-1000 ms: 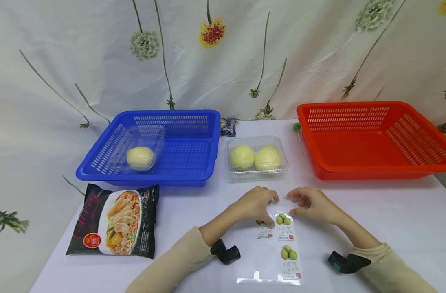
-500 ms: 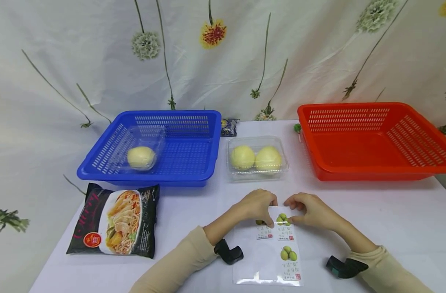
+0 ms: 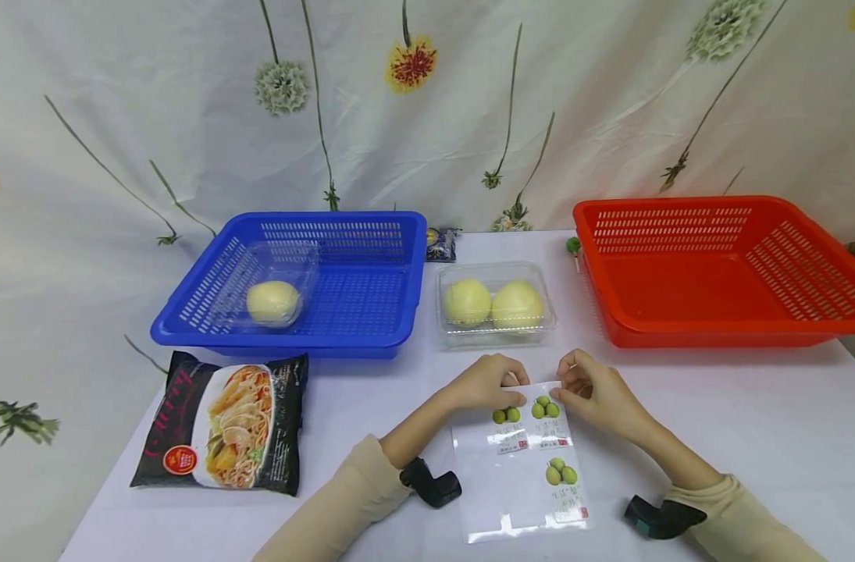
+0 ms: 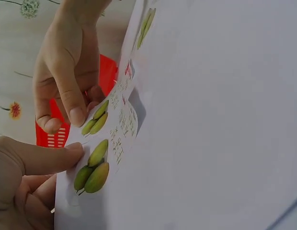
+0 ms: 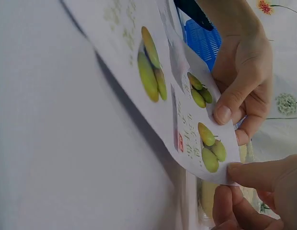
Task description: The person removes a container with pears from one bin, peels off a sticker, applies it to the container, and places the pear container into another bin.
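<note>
Lifted at its far edge since the earlier frame, a sheet of green-fruit labels [image 3: 514, 480] tilts on the near side of the clear clamshell box [image 3: 497, 339]. The left hand [image 3: 486, 382] and right hand [image 3: 599, 394] each clamp that edge between thumb and fingers. A blue basket [image 3: 279, 341] stands left of the box, a red basket [image 3: 715, 336] right.

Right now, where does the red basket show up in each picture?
Head: the red basket sits at right, towards the back.
Left wrist: left side, partly behind the right hand.
Right wrist: not in it.
Shared landmark: green fruits printed on the sheet.
</note>
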{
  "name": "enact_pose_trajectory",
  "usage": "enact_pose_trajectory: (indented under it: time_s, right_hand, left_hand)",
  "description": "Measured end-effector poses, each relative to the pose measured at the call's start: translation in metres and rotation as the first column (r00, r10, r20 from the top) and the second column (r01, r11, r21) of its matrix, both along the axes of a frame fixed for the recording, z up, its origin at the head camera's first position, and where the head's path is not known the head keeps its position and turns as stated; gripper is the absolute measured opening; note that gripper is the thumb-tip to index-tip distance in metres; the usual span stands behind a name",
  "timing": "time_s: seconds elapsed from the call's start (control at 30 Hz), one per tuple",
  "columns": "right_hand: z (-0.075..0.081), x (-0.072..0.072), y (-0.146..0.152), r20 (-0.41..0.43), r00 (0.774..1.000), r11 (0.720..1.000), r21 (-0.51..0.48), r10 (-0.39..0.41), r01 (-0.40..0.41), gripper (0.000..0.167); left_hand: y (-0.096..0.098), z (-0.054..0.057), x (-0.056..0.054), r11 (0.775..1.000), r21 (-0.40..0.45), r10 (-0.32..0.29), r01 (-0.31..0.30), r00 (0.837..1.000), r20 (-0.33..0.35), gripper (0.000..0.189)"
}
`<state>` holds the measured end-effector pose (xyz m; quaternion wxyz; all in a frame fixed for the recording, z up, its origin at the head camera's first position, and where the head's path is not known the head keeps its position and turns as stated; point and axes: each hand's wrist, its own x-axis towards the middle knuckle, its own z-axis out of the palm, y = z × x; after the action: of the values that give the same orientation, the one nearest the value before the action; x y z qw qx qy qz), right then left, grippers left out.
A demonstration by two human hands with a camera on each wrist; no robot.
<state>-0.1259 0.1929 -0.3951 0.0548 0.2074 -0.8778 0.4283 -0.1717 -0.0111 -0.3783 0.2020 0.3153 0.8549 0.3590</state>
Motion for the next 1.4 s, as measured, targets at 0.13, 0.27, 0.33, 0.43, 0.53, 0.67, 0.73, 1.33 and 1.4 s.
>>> enact_pose_trajectory:
  time_s: [0.13,0.27,0.33,0.43,0.53,0.67,0.73,1.33,1.4]
  right_hand:
    - [0.0,-0.001,-0.001,-0.071,0.997,1.0,-0.016,-0.009,0.008,0.018]
    - [0.001,-0.001,-0.001,-0.05,0.999,1.0,-0.001,0.008,-0.008,0.022]
    - [0.001,0.0,-0.002,-0.021,1.0,1.0,0.004,0.015,-0.015,0.024]
    - [0.002,0.002,-0.003,0.003,1.0,1.0,0.013,0.018,-0.018,0.024]
    - [0.001,0.002,-0.003,-0.031,0.999,1.0,0.013,0.014,-0.014,0.022]
    - [-0.001,0.003,-0.006,-0.153,0.988,1.0,-0.004,-0.001,0.0,0.022]
    - [-0.002,0.003,-0.007,-0.213,0.977,1.0,-0.013,-0.009,0.006,0.025]
    - [-0.002,0.006,-0.012,-0.392,0.92,0.999,0.012,-0.027,0.034,0.032]
    - [-0.002,0.006,-0.012,-0.406,0.914,0.999,0.013,-0.025,0.033,0.032]
  left_hand:
    - [-0.005,0.002,-0.003,0.995,0.098,0.001,-0.004,0.999,0.04,0.018]
    - [-0.009,0.005,-0.002,0.988,0.152,0.021,-0.032,0.997,0.069,0.026]
    - [-0.011,0.007,-0.002,0.985,0.169,0.025,-0.04,0.996,0.086,0.028]
    - [-0.011,0.008,0.0,0.982,0.186,0.022,-0.04,0.995,0.1,0.028]
    - [-0.011,0.009,0.001,0.981,0.191,0.021,-0.041,0.994,0.104,0.027]
    - [-0.011,0.008,0.001,0.981,0.184,0.039,-0.057,0.994,0.099,0.027]
    - [-0.011,0.007,0.001,0.982,0.179,0.048,-0.066,0.994,0.101,0.027]
    - [-0.013,0.007,0.0,0.974,0.214,0.052,-0.076,0.992,0.116,0.027]
    - [-0.013,0.007,0.0,0.974,0.216,0.051,-0.075,0.992,0.116,0.028]
